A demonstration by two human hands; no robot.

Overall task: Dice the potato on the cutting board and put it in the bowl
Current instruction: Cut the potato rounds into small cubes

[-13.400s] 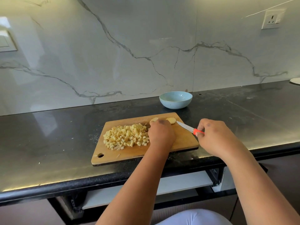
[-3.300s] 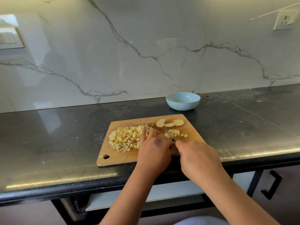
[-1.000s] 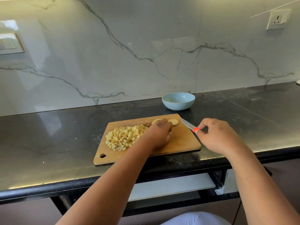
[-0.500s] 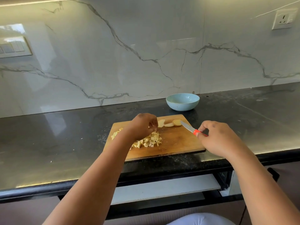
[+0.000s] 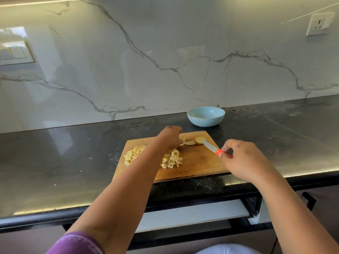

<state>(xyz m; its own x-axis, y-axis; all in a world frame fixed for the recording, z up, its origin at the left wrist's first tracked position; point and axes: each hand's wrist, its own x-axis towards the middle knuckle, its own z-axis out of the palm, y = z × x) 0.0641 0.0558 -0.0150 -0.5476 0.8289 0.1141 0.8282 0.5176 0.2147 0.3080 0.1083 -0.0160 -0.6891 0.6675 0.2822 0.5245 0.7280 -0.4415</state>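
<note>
A wooden cutting board (image 5: pixel 198 162) lies on the black counter. A heap of diced potato (image 5: pixel 171 159) sits on its left half, partly hidden by my left forearm. At the board's far edge lie round potato slices (image 5: pixel 199 140). My left hand (image 5: pixel 169 136) reaches over the dice and pinches one slice (image 5: pixel 183 138) at that far edge. My right hand (image 5: pixel 244 160) holds a small knife (image 5: pixel 211 147) by its red handle, blade pointing toward the slices. The light blue bowl (image 5: pixel 205 116) stands behind the board, with nothing visible inside.
The black countertop (image 5: pixel 64 153) stretches left and right of the board. A marble wall rises behind the bowl, with a socket (image 5: pixel 320 23) at upper right and a switch plate (image 5: pixel 13 53) at left. An open drawer (image 5: pixel 192 215) sits under the counter edge.
My left hand left the diced heap and moved to the far edge, taking hold of a potato slice. My right hand kept the knife at the board's right side.
</note>
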